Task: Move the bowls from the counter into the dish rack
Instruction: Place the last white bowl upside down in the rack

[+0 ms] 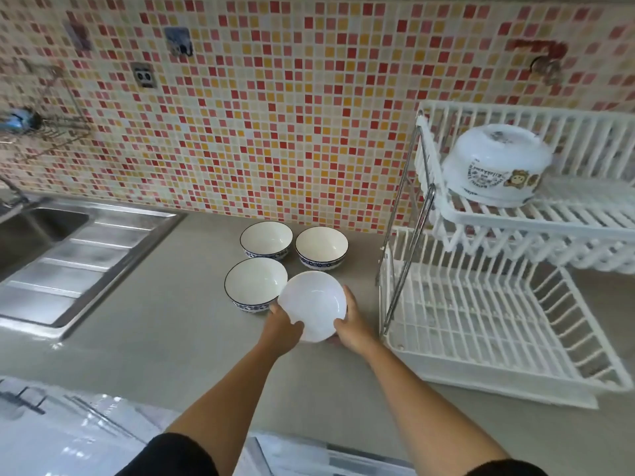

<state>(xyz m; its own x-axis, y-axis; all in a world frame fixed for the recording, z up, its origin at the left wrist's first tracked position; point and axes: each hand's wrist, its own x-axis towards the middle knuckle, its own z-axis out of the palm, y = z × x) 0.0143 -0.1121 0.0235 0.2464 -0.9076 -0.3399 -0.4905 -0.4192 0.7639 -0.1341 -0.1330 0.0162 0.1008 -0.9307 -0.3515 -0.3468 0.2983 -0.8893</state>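
A plain white bowl (312,304) is tilted toward me just above the counter, gripped from both sides: my left hand (283,326) on its lower left rim, my right hand (354,324) on its right side. Three blue-patterned bowls stand upright on the counter behind it: one (256,283) touching the white bowl's left, one (266,239) at the back left, one (322,247) at the back right. The white two-tier dish rack (481,324) stands to the right. An upturned white bowl with a cartoon print (496,166) sits on its upper tier; the lower tier holds nothing.
A steel sink with a ribbed drainboard (75,255) lies at the left. The mosaic tile wall (275,115) runs behind the counter (171,321). A wire shelf (41,128) hangs on the wall at the far left. The counter's front edge is near my elbows.
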